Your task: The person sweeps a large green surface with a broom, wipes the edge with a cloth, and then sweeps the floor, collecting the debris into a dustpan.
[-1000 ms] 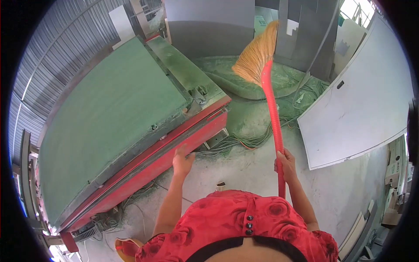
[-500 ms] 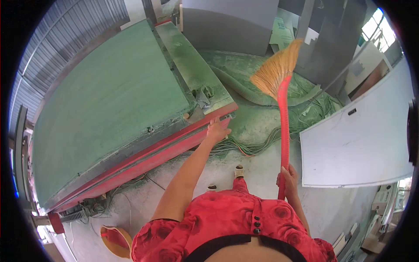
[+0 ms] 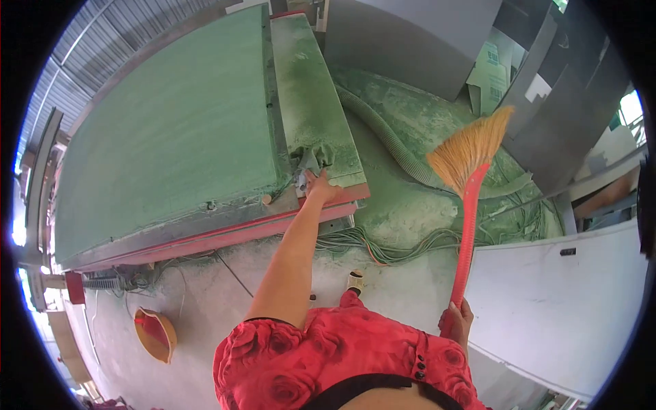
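Note:
My right hand [image 3: 458, 320] is closed around the red handle of a broom [image 3: 467, 225]. Its straw head fans out upward, held off the floor. My left hand [image 3: 321, 187] reaches over the red front edge of the large machine table, fingers stretched out and apart. Its fingertips are at the lower edge of a crumpled grey cloth [image 3: 311, 164], perhaps touching it. The cloth lies on a dusty side rail [image 3: 307, 89] beside the green-dusted tabletop [image 3: 171, 130]. No firm grip on the cloth shows.
A ribbed hose [image 3: 389, 140] and several cables [image 3: 383, 249] lie on the green-dusted floor right of the machine. A white panel [image 3: 560, 301] stands at my right. A yellow basket [image 3: 156, 335] with something red inside sits at lower left. Grey panels [image 3: 410, 41] stand behind.
My left hand has moved from the machine's front corner up to the crumpled cloth. The view has shifted, and the broom stays in my right hand.

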The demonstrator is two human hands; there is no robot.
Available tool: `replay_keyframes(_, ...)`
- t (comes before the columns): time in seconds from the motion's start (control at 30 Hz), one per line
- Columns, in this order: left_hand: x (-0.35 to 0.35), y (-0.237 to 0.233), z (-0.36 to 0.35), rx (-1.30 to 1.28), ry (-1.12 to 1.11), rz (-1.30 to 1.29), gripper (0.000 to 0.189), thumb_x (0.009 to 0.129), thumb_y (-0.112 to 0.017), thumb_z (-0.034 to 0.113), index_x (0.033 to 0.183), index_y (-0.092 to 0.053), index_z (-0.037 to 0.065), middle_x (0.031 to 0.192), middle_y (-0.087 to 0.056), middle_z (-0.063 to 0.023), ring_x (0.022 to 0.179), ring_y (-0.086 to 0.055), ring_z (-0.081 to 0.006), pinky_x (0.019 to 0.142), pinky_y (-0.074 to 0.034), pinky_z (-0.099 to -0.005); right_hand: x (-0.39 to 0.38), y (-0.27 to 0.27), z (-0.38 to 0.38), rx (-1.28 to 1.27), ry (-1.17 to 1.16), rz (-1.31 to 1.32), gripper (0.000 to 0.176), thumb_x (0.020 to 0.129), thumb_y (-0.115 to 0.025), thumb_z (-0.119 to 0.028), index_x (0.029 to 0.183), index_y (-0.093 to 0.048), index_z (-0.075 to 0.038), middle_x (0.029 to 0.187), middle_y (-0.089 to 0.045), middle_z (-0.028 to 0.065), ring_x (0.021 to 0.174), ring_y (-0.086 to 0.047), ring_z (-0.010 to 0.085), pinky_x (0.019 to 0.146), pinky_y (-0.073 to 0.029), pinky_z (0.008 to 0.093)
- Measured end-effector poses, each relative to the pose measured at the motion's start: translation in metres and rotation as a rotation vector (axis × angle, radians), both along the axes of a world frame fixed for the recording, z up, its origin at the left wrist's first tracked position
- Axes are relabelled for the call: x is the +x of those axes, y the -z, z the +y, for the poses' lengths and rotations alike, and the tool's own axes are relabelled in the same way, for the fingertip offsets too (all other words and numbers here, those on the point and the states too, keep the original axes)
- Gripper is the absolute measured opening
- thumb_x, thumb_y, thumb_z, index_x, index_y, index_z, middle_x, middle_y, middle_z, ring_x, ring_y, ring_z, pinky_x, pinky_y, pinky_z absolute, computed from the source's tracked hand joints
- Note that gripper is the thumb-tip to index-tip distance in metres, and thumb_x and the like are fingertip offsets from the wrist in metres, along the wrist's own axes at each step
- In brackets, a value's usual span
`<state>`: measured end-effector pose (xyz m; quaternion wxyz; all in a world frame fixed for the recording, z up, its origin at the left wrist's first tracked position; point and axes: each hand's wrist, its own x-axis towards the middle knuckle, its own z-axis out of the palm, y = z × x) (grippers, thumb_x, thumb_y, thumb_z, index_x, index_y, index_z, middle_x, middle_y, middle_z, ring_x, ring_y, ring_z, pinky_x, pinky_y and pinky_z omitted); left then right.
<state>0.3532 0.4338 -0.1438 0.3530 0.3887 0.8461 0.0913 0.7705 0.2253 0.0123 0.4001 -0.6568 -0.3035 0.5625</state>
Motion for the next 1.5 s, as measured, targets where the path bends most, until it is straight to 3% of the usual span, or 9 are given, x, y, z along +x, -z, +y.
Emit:
replay_keyframes(0.5, 0.120, -0.081, 0.084, 0.828, -0.066, 0.042, 0.072, 0.065, -0.074, 0.031, 0.123, -0.045, -0.002, 0.131, -0.039, -0.0207, 0.115, -0.045, -0.0332, 0.091, -0.042, -0.0388, 0.035, 0.011, 0.048, -0.051, 0.016, 0.026, 0.016, 0.084, -0.053, -0.018, 0.096, -0.050, -0.007, 0.055, -0.046, 0.0014, 0.041, -0.045, 0.0113, 0.037, -0.036, 0.0239)
replay_keyframes(0.6, 0.145, -0.133, 0.093, 0.999, -0.085, -0.206, 0.063, 0.068, -0.073, 0.028, 0.117, -0.051, -0.005, 0.113, -0.053, -0.0187, 0.097, -0.055, -0.0291, 0.082, -0.045, -0.0364, 0.044, 0.010, 0.045, -0.009, -0.003, 0.008, 0.019, 0.084, -0.053, -0.017, 0.099, -0.050, -0.006, 0.056, -0.047, 0.0018, 0.041, -0.045, 0.0116, 0.037, -0.037, 0.0242)
replay_keyframes(0.7, 0.161, -0.159, 0.112, 0.980, -0.201, -1.372, 0.049, 0.075, -0.068, 0.019, 0.111, -0.053, -0.010, 0.086, -0.059, -0.0061, 0.077, -0.057, -0.0165, 0.068, -0.048, -0.0299, 0.051, 0.006, 0.038, 0.023, 0.008, -0.009, 0.025, 0.083, -0.055, -0.018, 0.104, -0.050, -0.005, 0.056, -0.048, 0.0023, 0.041, -0.045, 0.0120, 0.037, -0.037, 0.0246)
replay_keyframes(0.8, 0.169, -0.119, 0.134, 0.634, 0.162, -0.923, 0.050, 0.073, -0.067, 0.024, 0.112, -0.055, -0.005, 0.092, -0.062, -0.0102, 0.083, -0.059, -0.0201, 0.074, -0.046, -0.0313, 0.060, 0.008, 0.029, 0.044, 0.032, -0.004, 0.028, 0.082, -0.056, -0.017, 0.106, -0.050, -0.004, 0.056, -0.048, 0.0027, 0.042, -0.046, 0.0119, 0.038, -0.038, 0.0244)
replay_keyframes(0.83, 0.183, -0.110, 0.128, 0.418, 0.469, -0.020, 0.054, 0.075, -0.063, 0.037, 0.113, -0.056, -0.001, 0.108, -0.057, -0.0132, 0.099, -0.057, -0.0255, 0.082, -0.045, -0.0359, 0.061, 0.008, 0.024, 0.046, 0.042, -0.004, 0.028, 0.082, -0.056, -0.017, 0.106, -0.050, -0.004, 0.056, -0.048, 0.0027, 0.042, -0.046, 0.0119, 0.038, -0.038, 0.0244)
replay_keyframes(1.2, 0.178, -0.149, 0.095, 0.597, 0.181, -1.541, 0.050, 0.081, -0.061, 0.037, 0.121, -0.054, 0.007, 0.110, -0.053, -0.0050, 0.106, -0.050, -0.0172, 0.088, -0.041, -0.0386, 0.068, 0.005, 0.031, 0.051, 0.137, 0.049, 0.024, 0.081, -0.057, -0.017, 0.101, -0.052, -0.005, 0.059, -0.050, 0.0023, 0.043, -0.047, 0.0110, 0.038, -0.038, 0.0227)
replay_keyframes(1.27, 0.173, -0.132, 0.090, 0.567, 0.143, -1.462, 0.051, 0.080, -0.060, 0.037, 0.121, -0.053, 0.007, 0.114, -0.052, -0.0065, 0.107, -0.050, -0.0191, 0.088, -0.041, -0.0431, 0.067, 0.003, 0.038, 0.068, 0.105, 0.031, 0.024, 0.081, -0.057, -0.017, 0.101, -0.052, -0.006, 0.059, -0.050, 0.0021, 0.043, -0.047, 0.0107, 0.038, -0.038, 0.0224)
replay_keyframes(1.33, 0.175, -0.123, 0.079, 0.265, 0.678, 0.053, 0.045, 0.081, -0.058, 0.032, 0.118, -0.056, 0.006, 0.126, -0.049, -0.0085, 0.109, -0.049, -0.0251, 0.094, -0.037, -0.0455, 0.067, 0.003, 0.044, 0.083, 0.055, 0.009, 0.023, 0.081, -0.057, -0.017, 0.101, -0.052, -0.006, 0.059, -0.050, 0.0020, 0.043, -0.047, 0.0104, 0.038, -0.038, 0.0221)
replay_keyframes(1.5, 0.187, -0.101, 0.084, 0.746, 0.501, -0.793, 0.051, 0.082, -0.058, 0.040, 0.120, -0.053, 0.007, 0.120, -0.051, -0.0070, 0.109, -0.050, -0.0211, 0.091, -0.040, -0.0438, 0.057, -0.002, 0.062, 0.134, 0.007, 0.046, 0.021, 0.083, -0.056, -0.018, 0.100, -0.052, -0.006, 0.059, -0.049, 0.0017, 0.044, -0.047, 0.0097, 0.038, -0.037, 0.0219)
